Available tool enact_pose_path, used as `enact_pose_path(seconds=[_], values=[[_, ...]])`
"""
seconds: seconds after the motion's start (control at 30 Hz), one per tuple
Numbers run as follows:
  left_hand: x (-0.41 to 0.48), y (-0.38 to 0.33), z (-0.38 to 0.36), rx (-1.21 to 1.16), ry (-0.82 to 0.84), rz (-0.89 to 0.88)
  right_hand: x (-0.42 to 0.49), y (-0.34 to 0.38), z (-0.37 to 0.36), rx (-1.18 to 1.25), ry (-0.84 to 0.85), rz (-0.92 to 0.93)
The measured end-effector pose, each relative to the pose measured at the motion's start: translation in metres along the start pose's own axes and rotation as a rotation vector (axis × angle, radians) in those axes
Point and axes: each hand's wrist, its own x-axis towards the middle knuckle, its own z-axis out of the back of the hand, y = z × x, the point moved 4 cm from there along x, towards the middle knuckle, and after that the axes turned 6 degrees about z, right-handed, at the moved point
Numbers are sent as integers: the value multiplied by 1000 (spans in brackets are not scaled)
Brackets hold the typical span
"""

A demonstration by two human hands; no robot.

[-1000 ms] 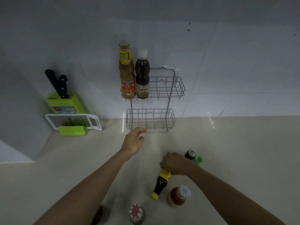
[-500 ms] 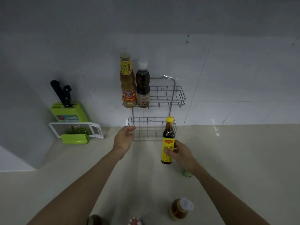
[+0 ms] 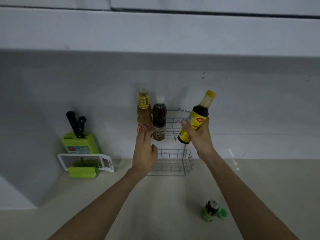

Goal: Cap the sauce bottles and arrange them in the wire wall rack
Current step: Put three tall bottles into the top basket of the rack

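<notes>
Right hand lifts the yellow-capped bottle at the upper rack tier

Right hand (image 3: 199,134) is wrapped around the lower body of the yellow-capped sauce bottle (image 3: 196,116), holding it in the air, tilted with its cap leaning right, in front of the right end of the wire wall rack (image 3: 173,135). Left hand (image 3: 145,151) is loosely open and holds nothing; its fingertips reach the front wire of the upper tier, at the foot of the tall orange sauce bottle (image 3: 143,110).

That bottle and a dark white-capped bottle (image 3: 159,118) stand upright side by side at the left end of the upper tier, leaving its right part open. Nothing stands in the lower tier (image 3: 173,163).

On the counter (image 3: 155,213), well apart from the rack, a small green bottle (image 3: 210,212) stands uncapped with a green cap (image 3: 222,213) just beside it. At far left sit a green knife block (image 3: 81,144) and a grater (image 3: 86,163).
</notes>
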Motion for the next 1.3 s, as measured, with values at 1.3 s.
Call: enact_pose_path(seconds=[1.3], values=[[19,29,13,-201,205,140,30,-34,-54,-686,216,9]])
